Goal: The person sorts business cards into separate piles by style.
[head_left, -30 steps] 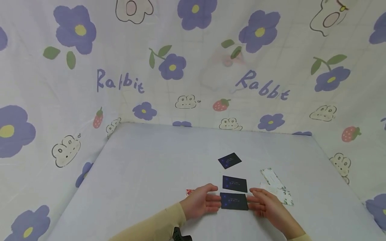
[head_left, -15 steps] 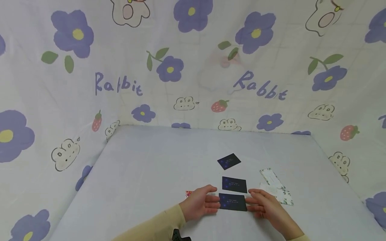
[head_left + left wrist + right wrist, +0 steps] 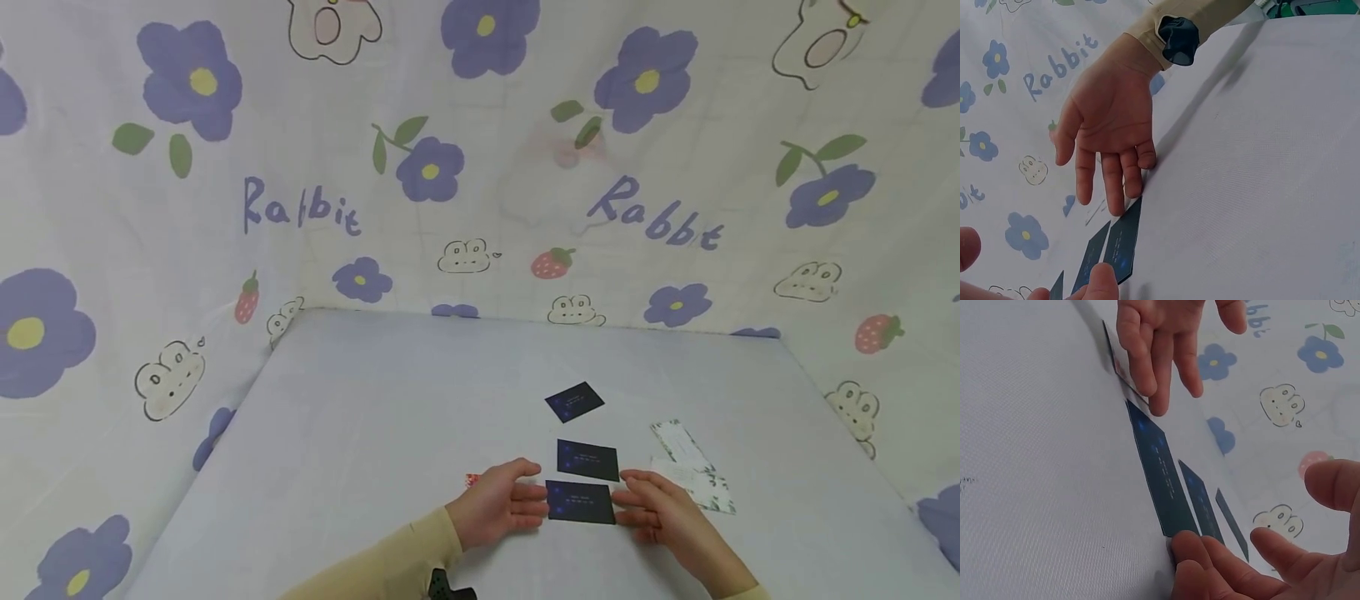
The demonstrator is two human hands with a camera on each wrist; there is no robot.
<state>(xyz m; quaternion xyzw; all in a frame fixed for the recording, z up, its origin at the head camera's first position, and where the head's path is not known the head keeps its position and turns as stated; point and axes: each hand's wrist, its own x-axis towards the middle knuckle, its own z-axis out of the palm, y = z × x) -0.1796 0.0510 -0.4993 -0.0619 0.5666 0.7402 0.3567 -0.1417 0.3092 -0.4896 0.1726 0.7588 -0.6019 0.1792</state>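
We count three dark cards [image 3: 587, 460] on the white table [image 3: 360, 417]; the nearest dark card [image 3: 581, 502] lies between one left hand [image 3: 495, 504] and one right hand [image 3: 675, 518], fingers extended at its ends, grasping nothing. Two leaf-patterned cards [image 3: 678, 440] and one partly hidden red-patterned piece [image 3: 472, 479] lie alongside.
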